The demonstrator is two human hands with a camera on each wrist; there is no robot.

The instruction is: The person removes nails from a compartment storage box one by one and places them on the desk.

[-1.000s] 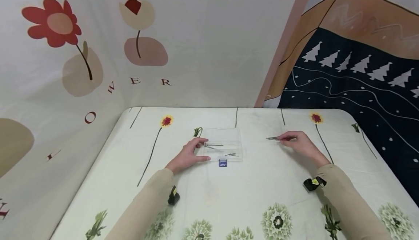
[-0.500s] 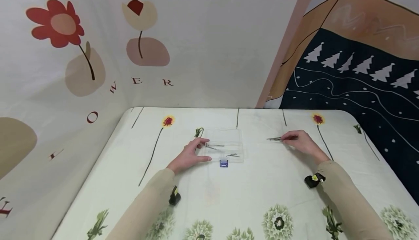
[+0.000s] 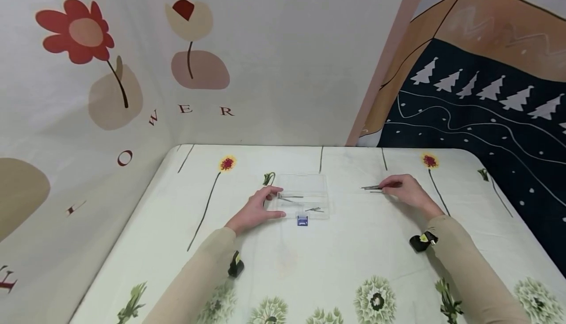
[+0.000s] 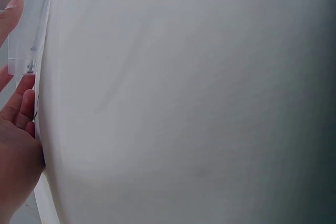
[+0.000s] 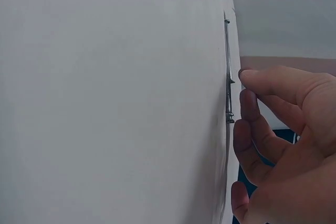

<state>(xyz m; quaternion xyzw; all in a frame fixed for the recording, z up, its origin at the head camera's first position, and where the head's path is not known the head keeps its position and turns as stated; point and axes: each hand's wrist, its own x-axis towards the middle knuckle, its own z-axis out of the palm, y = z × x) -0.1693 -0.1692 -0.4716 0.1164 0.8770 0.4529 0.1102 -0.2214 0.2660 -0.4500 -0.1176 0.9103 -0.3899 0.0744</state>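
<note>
Currently, the clear plastic box (image 3: 302, 182) is touched by the spread left hand (image 3: 254, 211); right of this box, metal nails (image 3: 371, 187) are laid beside the right hand (image 3: 406, 190), fingers loosely parted.

pale flower-print wall (image 3: 287, 59) | dark tree-print backdrop (image 3: 477, 122), right | table (image 3: 309, 260), white floral cover

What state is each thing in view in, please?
Tablecloth: spread flat.
Clear case: resting on the tablecloth; lid position unclear.
Blue latch: at the case's front; fastening unclear.
Metal pieces inside: lying loose.
Metal pieces outside: lying on the tablecloth.
Left hand: thumb and fingers gripping the case's left end.
Right hand: fingers bent, nothing visibly gripped.
</note>
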